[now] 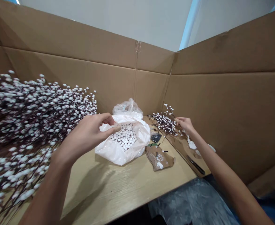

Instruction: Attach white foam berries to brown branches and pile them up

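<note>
My left hand (100, 126) is over the near-left rim of a white plastic bag (121, 158), its fingers curved and a gap showing between them and the thumb. Inside the bag lie many small white foam berries (127, 137). Out to the right, my right hand (185, 124) has its fingertips pinched together on a thin berry stem (172, 115). That stem rises from a small pile of white-berry sprigs (165, 122) on the table. Its lower end is hard to make out.
A large bundle of white-berry branches (41, 109) fills the left side. Cardboard walls (104, 68) enclose the table (128, 184). A glue-smeared cardboard piece (161, 159) with short black sticks, a black-handled knife (196, 165) and a clear bag (128, 108) lie about.
</note>
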The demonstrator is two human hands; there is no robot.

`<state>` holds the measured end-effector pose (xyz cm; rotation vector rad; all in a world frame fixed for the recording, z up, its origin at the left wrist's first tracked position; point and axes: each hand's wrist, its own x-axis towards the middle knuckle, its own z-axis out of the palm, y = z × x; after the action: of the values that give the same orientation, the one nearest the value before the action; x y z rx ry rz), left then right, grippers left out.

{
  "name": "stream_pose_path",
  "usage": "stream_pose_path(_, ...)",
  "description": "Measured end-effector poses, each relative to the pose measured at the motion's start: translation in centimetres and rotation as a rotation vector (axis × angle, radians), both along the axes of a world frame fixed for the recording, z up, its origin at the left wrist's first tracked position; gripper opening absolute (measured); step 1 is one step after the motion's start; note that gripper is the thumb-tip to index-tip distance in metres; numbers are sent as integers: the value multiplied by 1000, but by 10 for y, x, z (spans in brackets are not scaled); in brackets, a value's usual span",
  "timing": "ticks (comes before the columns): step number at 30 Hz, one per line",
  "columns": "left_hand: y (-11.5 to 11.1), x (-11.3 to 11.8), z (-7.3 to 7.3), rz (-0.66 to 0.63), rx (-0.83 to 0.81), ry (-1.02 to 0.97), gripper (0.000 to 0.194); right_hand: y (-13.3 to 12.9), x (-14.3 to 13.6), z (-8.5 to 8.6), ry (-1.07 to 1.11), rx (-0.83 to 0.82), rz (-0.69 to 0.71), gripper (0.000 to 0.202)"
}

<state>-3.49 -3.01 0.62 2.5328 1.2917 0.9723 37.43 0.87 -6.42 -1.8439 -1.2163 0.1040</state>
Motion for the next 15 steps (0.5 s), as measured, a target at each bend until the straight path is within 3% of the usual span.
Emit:
stream_pose_path(5,1,1,0,4,-5,8,38,-9,-26,12,304,128,205,32)
stream_pose_path(9,11,12,-7,-93,-68,6,32,-20,-69,16,454,196,379,35)
stream_pose_path(12,25,28,-24,-272,-183,-52,29,-29,-111,13,565,204,517,35)
stream_pose_path(15,37,45,-49,-457,-362,-171,28,-32,-152,4,851,196,712,31)
